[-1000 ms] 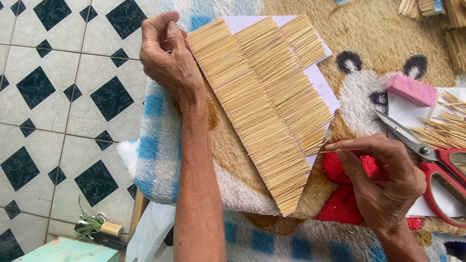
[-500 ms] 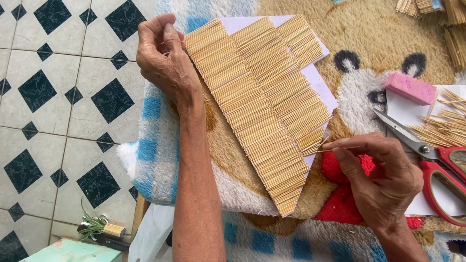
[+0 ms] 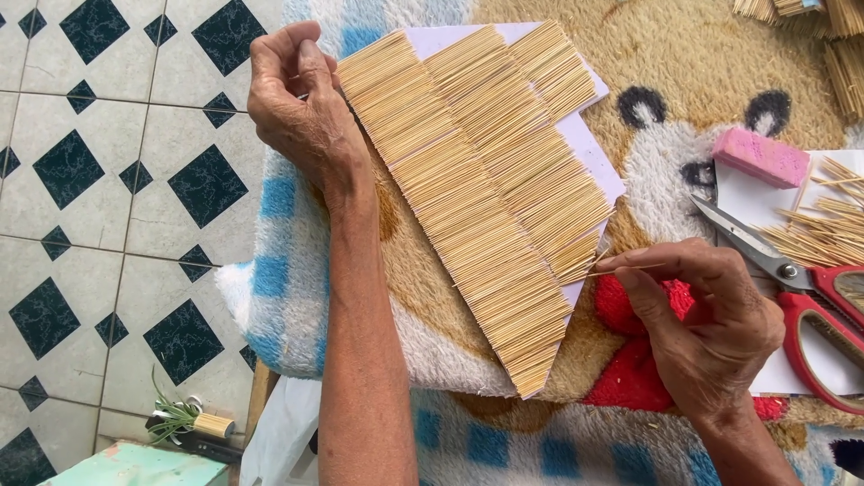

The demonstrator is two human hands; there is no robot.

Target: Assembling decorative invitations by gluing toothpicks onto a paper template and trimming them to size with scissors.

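Observation:
A white card sheet [image 3: 589, 148] covered with rows of thin wooden sticks [image 3: 468, 189] lies on a fluffy bear-pattern rug. My left hand [image 3: 297, 108] presses on the sheet's upper left edge, fingers curled against the sticks. My right hand [image 3: 711, 324] pinches a single thin stick [image 3: 621, 269] at the lower right edge of the sheet, its tip touching the end of a stick row.
Red-handled scissors [image 3: 801, 297] lie on white paper at the right beside a loose pile of sticks [image 3: 823, 229]. A pink block [image 3: 760, 156] sits above them. More stick bundles [image 3: 810, 27] lie at the top right. Tiled floor [image 3: 108, 207] is at left.
My right hand has shifted slightly, bringing the single stick closer to the sheet's lower right edge. My left hand stays in place.

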